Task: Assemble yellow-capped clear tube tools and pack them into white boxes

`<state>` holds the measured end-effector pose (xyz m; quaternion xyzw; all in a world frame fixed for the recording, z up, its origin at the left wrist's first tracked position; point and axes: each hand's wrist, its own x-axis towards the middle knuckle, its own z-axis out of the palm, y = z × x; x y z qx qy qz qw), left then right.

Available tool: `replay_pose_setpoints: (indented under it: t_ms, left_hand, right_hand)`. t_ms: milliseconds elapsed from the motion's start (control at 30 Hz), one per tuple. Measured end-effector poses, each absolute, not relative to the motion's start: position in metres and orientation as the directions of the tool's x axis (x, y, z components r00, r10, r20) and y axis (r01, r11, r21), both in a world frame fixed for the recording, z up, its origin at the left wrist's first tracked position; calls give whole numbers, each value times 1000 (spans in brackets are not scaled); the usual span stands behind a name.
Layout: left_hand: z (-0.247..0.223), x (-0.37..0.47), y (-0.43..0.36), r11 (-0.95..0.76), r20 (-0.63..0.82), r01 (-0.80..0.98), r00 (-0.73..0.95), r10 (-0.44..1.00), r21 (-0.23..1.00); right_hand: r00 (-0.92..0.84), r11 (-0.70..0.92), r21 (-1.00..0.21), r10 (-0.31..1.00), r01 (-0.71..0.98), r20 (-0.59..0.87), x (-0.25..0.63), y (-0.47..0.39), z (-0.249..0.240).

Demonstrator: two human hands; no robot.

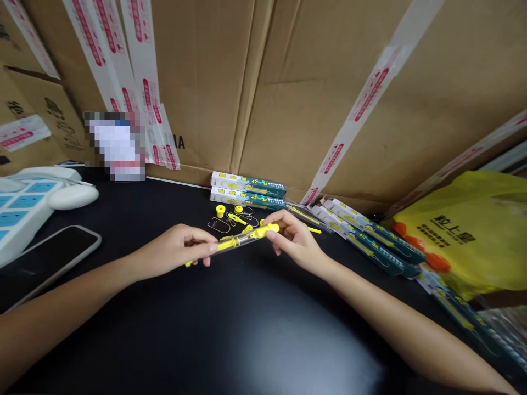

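Note:
Above the black tabletop point(197, 329), a clear-tubed spring scale point(242, 240) with yellow inner parts is held nearly level between both hands. My left hand point(181, 249) pinches the tube's left end between thumb and fingers. At the right end, the thumb and fingers of my right hand point(294, 236) close on the yellow cap point(269, 230). Just behind lie loose parts: a yellow spool-like cap point(220, 210), a thin yellow piece point(236, 219) and a bent wire hook point(218, 225). The tube partly hides other yellow parts.
Printed boxes point(247, 197) lie at the back, and more boxes point(366, 241) lie to the right by a yellow plastic bag point(473, 230). On the left are a phone point(45, 266), a white rounded device point(74, 196) and a power strip point(24, 203). Cardboard point(197, 82) walls the back.

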<state>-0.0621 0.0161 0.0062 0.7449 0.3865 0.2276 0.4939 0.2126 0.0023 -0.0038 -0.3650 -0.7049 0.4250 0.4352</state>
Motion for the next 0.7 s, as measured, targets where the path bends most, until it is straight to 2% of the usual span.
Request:
replay_pose_setpoints:
  t_ms: [133, 267, 367, 433, 467, 533, 633, 700]
  left_hand:
    - [-1, -55, 8, -33, -162, 282, 637, 753, 959]
    - [-9, -47, 3, 100, -207, 205, 607, 767, 974]
    - [-9, -44, 4, 120, -168, 124, 531, 831, 985]
    - [-8, -44, 6, 108, -99, 2, 422, 901, 994]
    - [-8, -44, 7, 97, -70, -57, 361, 930, 994]
    - [-8, -46, 10, 79, -37, -142, 273, 961, 987]
    - [-11, -47, 11, 68, -26, -169, 238, 971, 983]
    - [-13, -46, 10, 63, -19, -169, 251, 968, 984]
  right_hand:
    - [-416, 355, -925, 868, 138, 271, 198, 1, -4]
    - [-498, 376, -917, 825, 131, 268, 180, 3, -3]
    - [-452, 417, -900, 832, 127, 321, 171, 17, -2]
    - [-377, 488, -849, 839, 203, 392, 168, 29, -2]
    - [-370, 543, -783, 824, 302, 429, 167, 35, -2]
    - [-467, 643, -550, 766, 533, 443, 162, 42, -2]
    - [-645, 698, -146, 708, 701, 288, 147, 43, -1]
    - [-668, 677, 17, 722, 736, 180, 134, 41, 3]
